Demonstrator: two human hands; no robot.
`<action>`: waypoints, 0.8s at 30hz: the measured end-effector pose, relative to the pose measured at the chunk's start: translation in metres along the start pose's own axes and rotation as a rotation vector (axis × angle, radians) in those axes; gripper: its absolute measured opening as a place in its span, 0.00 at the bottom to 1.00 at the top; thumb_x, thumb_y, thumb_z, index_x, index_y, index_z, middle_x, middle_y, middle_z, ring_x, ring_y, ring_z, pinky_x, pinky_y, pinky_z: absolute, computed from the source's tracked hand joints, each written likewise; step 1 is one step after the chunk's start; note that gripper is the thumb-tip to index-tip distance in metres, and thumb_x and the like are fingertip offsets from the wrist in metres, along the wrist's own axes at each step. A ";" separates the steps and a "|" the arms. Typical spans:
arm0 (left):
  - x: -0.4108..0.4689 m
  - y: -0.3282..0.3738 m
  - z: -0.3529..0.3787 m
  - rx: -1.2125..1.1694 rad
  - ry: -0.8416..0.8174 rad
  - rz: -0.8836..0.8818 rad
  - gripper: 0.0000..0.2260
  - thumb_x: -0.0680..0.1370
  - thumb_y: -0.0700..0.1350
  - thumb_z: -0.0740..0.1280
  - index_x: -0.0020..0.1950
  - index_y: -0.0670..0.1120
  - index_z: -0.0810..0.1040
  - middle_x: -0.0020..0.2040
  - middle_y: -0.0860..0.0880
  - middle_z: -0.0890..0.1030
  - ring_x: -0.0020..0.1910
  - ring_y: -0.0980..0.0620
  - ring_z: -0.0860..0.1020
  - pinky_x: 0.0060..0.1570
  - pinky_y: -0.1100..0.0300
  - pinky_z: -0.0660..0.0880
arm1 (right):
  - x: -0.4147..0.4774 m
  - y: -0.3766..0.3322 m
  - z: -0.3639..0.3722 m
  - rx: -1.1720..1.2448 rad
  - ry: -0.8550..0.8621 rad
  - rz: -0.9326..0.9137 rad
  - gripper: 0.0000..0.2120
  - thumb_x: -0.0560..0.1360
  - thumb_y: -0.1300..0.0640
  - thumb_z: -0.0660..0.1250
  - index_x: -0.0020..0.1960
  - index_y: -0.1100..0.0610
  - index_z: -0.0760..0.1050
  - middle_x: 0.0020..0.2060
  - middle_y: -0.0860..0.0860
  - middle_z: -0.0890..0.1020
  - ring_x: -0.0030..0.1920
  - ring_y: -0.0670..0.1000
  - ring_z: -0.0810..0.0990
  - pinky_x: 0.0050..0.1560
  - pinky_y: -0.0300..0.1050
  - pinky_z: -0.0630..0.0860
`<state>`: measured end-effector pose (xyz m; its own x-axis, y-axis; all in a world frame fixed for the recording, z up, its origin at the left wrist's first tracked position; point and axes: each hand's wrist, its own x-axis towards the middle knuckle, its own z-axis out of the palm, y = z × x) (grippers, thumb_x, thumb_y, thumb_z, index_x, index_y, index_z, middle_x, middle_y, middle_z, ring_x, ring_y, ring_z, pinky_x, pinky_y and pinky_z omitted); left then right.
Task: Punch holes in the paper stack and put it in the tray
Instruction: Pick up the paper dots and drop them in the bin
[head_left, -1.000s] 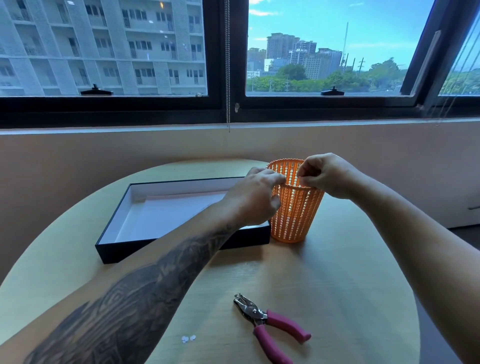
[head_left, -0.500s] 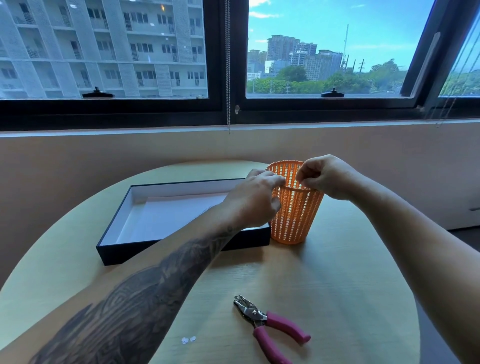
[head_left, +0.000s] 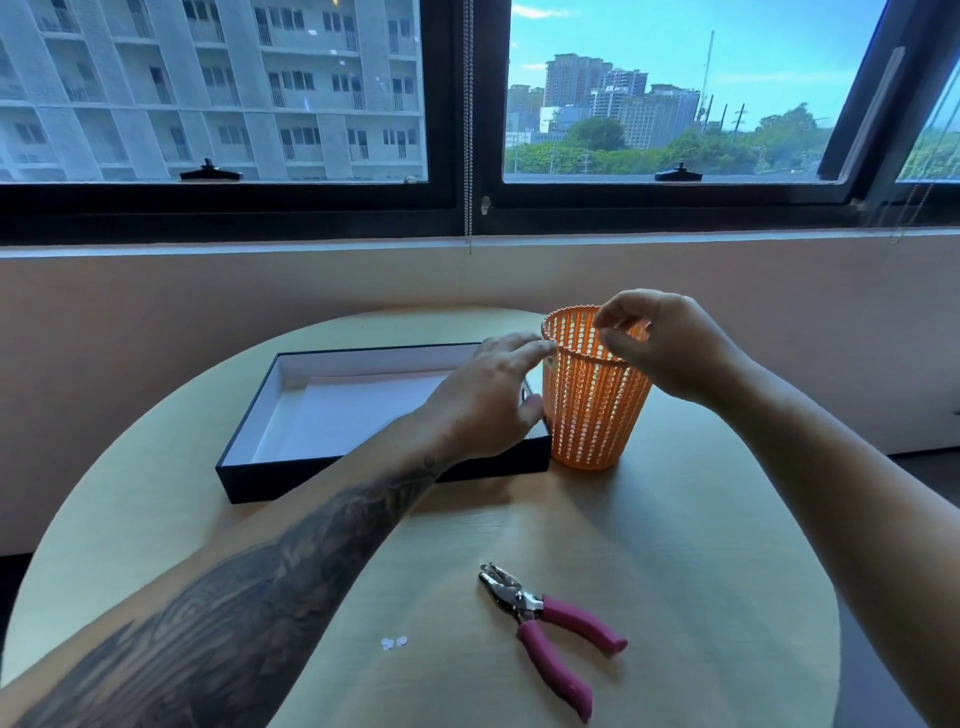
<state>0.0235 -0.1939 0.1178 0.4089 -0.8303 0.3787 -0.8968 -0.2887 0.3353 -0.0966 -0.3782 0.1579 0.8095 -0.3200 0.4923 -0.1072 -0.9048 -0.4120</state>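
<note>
Both hands sit at the orange mesh bin (head_left: 592, 400), likely dropping punched scraps: the left hand (head_left: 488, 395) rests fingers loosely apart against its rim, the right hand (head_left: 660, 343) hovers above with fingertips spread. White paper (head_left: 353, 410) already lies in the black tray (head_left: 363, 475); the pink-handled hole punch (head_left: 550, 623) lies nearer. 0.5 s earlier the right hand's fingers were pinched together

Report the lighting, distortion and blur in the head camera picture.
Head view: daylight from the window backlights the scene, so the orange basket glows and the wall beneath the sill looks dim; wide-angle distortion bows the window frame and round table; the hole punch and paper dots look sharp; the left hand and right hand are slightly soft.
</note>
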 end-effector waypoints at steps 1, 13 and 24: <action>-0.008 -0.006 -0.002 -0.020 0.016 -0.012 0.24 0.78 0.44 0.66 0.74 0.50 0.69 0.75 0.52 0.69 0.74 0.52 0.63 0.70 0.55 0.64 | -0.005 -0.007 0.002 -0.006 0.021 -0.035 0.06 0.77 0.58 0.70 0.54 0.53 0.81 0.47 0.45 0.81 0.48 0.46 0.79 0.44 0.32 0.71; -0.145 -0.074 0.025 -0.186 -0.083 -0.308 0.10 0.75 0.47 0.67 0.54 0.53 0.82 0.54 0.57 0.81 0.54 0.54 0.80 0.57 0.52 0.77 | -0.119 -0.095 0.121 0.118 -0.303 -0.198 0.05 0.76 0.51 0.69 0.51 0.47 0.81 0.44 0.40 0.78 0.47 0.43 0.76 0.49 0.46 0.77; -0.191 -0.080 0.038 -0.062 0.077 -0.350 0.14 0.75 0.50 0.63 0.55 0.50 0.84 0.61 0.50 0.81 0.63 0.48 0.75 0.62 0.46 0.73 | -0.166 -0.131 0.155 0.066 -0.505 -0.297 0.24 0.76 0.41 0.51 0.56 0.45 0.84 0.53 0.46 0.83 0.51 0.52 0.77 0.49 0.47 0.75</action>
<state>0.0106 -0.0302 -0.0139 0.7032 -0.6469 0.2950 -0.6891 -0.5180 0.5068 -0.1274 -0.1634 0.0111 0.9759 0.1322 0.1739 0.1888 -0.9109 -0.3670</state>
